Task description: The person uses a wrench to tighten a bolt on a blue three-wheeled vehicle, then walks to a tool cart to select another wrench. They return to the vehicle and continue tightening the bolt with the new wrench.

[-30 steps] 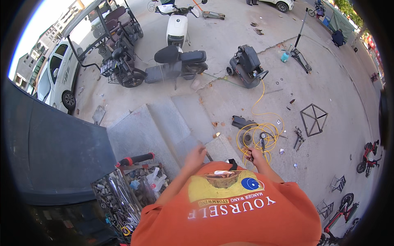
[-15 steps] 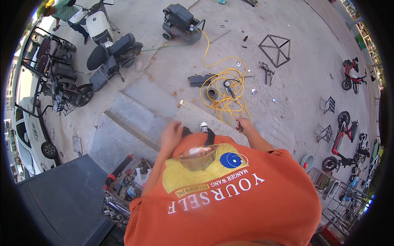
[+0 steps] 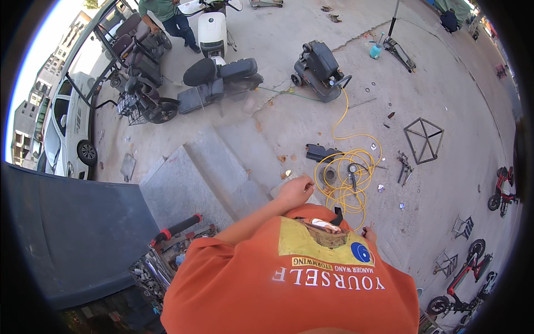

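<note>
My left hand [image 3: 297, 191] reaches out over the pale stone steps [image 3: 211, 183], fingers curled, with nothing visible in them; it is just left of the coiled yellow hose [image 3: 359, 203]. My right hand [image 3: 369, 234] shows only partly past my orange shirt [image 3: 289, 300], fingers bent; whatever they hold, if anything, is too small to make out. Beyond the hands lie a gauge on a hose [image 3: 352, 170], a black case [image 3: 320, 152] and a metal cylinder [image 3: 329, 176]. Below my left arm a tray of tools [image 3: 156, 275] stands beside a dark panel [image 3: 78, 234].
A dark scooter [image 3: 206, 94], white scooter [image 3: 212, 33], compressor [image 3: 320, 72], cart [image 3: 128, 42] and white car [image 3: 67, 128] stand ahead. A person in green [image 3: 167, 16] is by the cart. A metal frame [image 3: 424, 139] and red scooters [image 3: 467, 278] are to the right.
The view dipped, then rose again. My left hand has swung forward and right; my right hand has dropped back behind my shirt. The person in green has moved beside the cart.
</note>
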### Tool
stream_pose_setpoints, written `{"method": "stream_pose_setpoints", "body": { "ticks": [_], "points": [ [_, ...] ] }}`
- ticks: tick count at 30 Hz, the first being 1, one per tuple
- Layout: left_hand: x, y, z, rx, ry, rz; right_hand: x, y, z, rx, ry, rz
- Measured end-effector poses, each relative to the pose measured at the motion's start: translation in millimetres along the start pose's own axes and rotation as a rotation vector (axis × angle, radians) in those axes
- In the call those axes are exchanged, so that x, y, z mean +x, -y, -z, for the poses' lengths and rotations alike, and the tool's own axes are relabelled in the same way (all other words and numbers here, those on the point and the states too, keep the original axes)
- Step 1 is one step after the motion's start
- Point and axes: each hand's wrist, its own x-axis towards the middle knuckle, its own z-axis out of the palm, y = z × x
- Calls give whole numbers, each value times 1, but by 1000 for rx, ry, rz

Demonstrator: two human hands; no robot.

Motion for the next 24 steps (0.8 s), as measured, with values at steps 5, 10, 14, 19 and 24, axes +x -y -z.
{"method": "stream_pose_setpoints", "body": {
  "ticks": [5,10,14,19,24],
  "points": [
    [11,29,29,-23,-33,106,-34,27,-41,-324,-144,52],
    [14,75,50,-8,-38,206,-28,51,-82,-161,-33,43],
    [24,68,73,-21,-52,199,-10,62,-121,-127,-39,35],
    [39,69,86,-60,-67,171,-7,68,-148,-196,27,21],
    [39,77,94,-59,-17,204,-18,62,-157,-179,6,11]
  ]
}}
